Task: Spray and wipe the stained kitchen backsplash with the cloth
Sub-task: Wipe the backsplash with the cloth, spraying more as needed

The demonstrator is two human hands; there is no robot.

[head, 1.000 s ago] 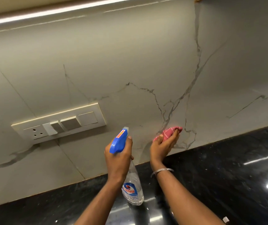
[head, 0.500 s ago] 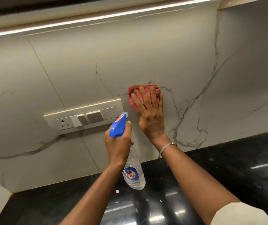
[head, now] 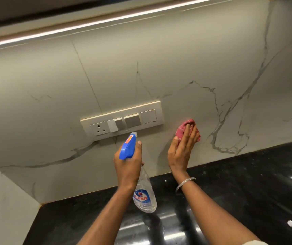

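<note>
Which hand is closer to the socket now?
Left. The left hand, gripping the spray bottle, sits below-right of the socket; the right hand presses the cloth farther right, past the switches.

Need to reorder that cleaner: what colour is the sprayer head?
Blue: the sprayer head tops a clear bottle in the left hand; head view.

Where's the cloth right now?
Head view, right of centre: the cloth is pressed against the backsplash under the right hand, just right of the switch plate, above the counter.

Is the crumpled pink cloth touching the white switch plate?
No, the crumpled pink cloth lies apart from the white switch plate, to its right.
</note>
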